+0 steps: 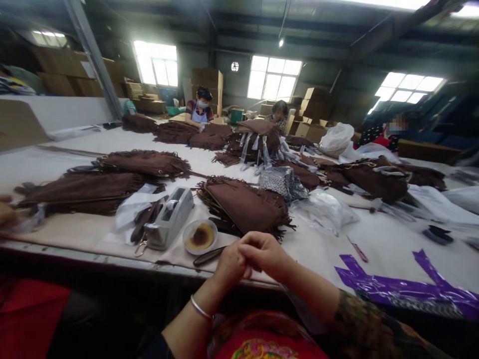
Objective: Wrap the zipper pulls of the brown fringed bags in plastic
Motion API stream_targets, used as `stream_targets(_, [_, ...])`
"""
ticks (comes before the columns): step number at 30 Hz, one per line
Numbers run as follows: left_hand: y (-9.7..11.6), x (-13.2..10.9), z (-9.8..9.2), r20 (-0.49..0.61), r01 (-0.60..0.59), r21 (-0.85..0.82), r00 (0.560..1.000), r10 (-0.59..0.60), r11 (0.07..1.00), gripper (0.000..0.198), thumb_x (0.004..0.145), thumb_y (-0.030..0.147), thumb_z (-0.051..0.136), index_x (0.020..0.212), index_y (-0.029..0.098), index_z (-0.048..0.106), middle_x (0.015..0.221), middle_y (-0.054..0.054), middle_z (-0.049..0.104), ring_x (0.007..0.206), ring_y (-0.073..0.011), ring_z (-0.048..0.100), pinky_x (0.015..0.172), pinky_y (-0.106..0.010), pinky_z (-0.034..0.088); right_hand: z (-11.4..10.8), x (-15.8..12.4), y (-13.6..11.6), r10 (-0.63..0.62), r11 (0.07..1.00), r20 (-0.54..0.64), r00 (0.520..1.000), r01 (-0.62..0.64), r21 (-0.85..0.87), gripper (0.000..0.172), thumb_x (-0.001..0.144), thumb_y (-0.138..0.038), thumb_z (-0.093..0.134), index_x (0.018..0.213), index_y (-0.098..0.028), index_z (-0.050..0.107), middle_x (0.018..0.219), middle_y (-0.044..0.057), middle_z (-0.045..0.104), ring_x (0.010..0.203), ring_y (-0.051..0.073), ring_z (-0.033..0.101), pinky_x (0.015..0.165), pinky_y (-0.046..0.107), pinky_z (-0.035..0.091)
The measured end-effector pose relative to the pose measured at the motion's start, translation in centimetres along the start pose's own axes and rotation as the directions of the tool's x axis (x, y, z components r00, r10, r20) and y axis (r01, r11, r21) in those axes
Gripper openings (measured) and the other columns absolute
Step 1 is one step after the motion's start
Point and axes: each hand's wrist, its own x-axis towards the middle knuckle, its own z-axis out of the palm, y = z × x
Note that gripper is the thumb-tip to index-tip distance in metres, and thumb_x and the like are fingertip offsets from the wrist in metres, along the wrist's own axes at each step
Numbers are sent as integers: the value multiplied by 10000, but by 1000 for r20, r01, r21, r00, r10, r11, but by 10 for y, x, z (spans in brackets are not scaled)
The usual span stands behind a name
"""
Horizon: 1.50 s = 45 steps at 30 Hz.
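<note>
My left hand (pixel 231 263) and my right hand (pixel 266 255) meet at the near edge of the table (pixel 389 244), fingers curled and pressed together. What they pinch, if anything, is hidden between them. A silver bangle (pixel 200 309) sits on my left wrist. Just beyond the hands lies a brown fringed bag (pixel 245 204). A dark brush (pixel 209 256) lies left of my left hand, beside a small white dish (pixel 200 236) with brown glue. A grey tape dispenser (pixel 169 218) stands further left.
More brown fringed bags (pixel 80 192) lie in piles across the table, with clear plastic bags (pixel 324 209) and purple tape strips (pixel 407 286) at the right. A red-handled tool (pixel 358 250) lies nearby. Another person's hand (pixel 6 212) shows at far left; masked workers sit opposite.
</note>
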Motion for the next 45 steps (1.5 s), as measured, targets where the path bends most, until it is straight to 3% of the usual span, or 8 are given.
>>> stream_targets(3, [4,1,5,25,75,35,997,-76,997,296,963,324,385,832,177,605,739,-41,640,666,-157,589,629,-275,441,-50,-8,21,-3,994,-149,989,-13,-109,233,746,-395,642,740,-173,572,550,-37,591,399,89,512,390,190,329])
stream_targets(7, [12,1,6,1,99,136,995,-100,986,275,967,327,381,813,187,560,740,-42,627,688,-166,579,653,-278,411,-71,-5,48,-11,966,-60,998,-5,-259,131,785,-290,573,744,-167,587,560,-43,582,424,84,513,441,198,399])
stream_targets(10, [17,-1,6,-11,88,217,996,-87,972,271,973,325,371,815,190,544,757,-51,632,700,-174,583,664,-285,415,-67,5,57,-48,946,15,999,50,-320,152,813,-272,532,713,-171,585,578,-40,591,441,80,522,459,193,409])
stream_targets(16, [19,-7,6,-23,88,364,996,-85,927,259,978,300,355,871,183,560,823,-80,647,775,-203,615,700,-308,456,-54,27,57,38,916,-98,995,-73,-394,207,805,-248,527,616,-178,571,461,-50,527,373,85,451,405,200,345])
stream_targets(23, [14,-11,8,-18,65,515,998,-65,855,231,967,259,357,873,180,553,817,-83,643,719,-209,629,620,-303,460,-57,38,56,25,798,-54,998,-52,-600,207,754,-191,582,554,-168,627,446,-24,554,414,88,447,443,216,309])
stream_targets(30, [6,-14,10,-31,21,565,1000,-4,825,239,970,265,361,884,176,566,801,-89,635,647,-199,610,537,-292,412,-51,44,41,284,833,-114,952,-304,-463,197,750,-165,612,554,-165,625,371,-52,475,307,73,359,341,225,243])
stream_targets(41, [-2,-17,6,22,-39,541,999,32,840,215,964,241,375,923,182,577,830,-93,630,706,-208,603,582,-296,426,-51,50,41,446,854,-39,894,-439,-280,208,752,-193,634,550,-157,597,379,-53,469,284,51,336,288,193,179])
stream_targets(45, [-1,-17,5,26,-40,535,999,31,844,211,959,226,378,931,173,580,834,-101,634,699,-209,605,580,-292,430,-48,49,44,475,850,-80,876,-481,-216,195,745,-209,658,569,-151,600,382,-60,463,284,45,325,286,182,174])
